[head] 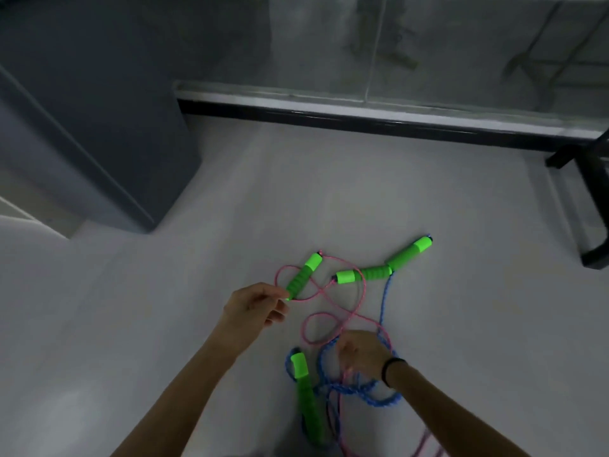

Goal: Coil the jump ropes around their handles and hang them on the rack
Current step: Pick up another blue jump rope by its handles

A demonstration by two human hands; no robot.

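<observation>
Both jump ropes lie tangled on the grey floor [164, 308]. The left hand [255, 306] pinches, with thumb and fingertips, the near end of the first green handle [303, 275], which points to 1 o'clock and belongs to the pink rope [329, 316]. The right hand [359, 352] has its fingers curled down among the pink strands and the blue rope [384, 301]; the blur hides whether it grips them. From this hand, the second handle [362, 273] lies at 12 o'clock, the third handle [410, 253] at 1 o'clock and the fourth handle [304, 384] at 8 o'clock.

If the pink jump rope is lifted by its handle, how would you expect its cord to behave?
Probably floppy: the pink cord lies in loose loops. It may drag the blue cord, which crosses it by the right hand. Its ribbed green handle looks grippy.
</observation>
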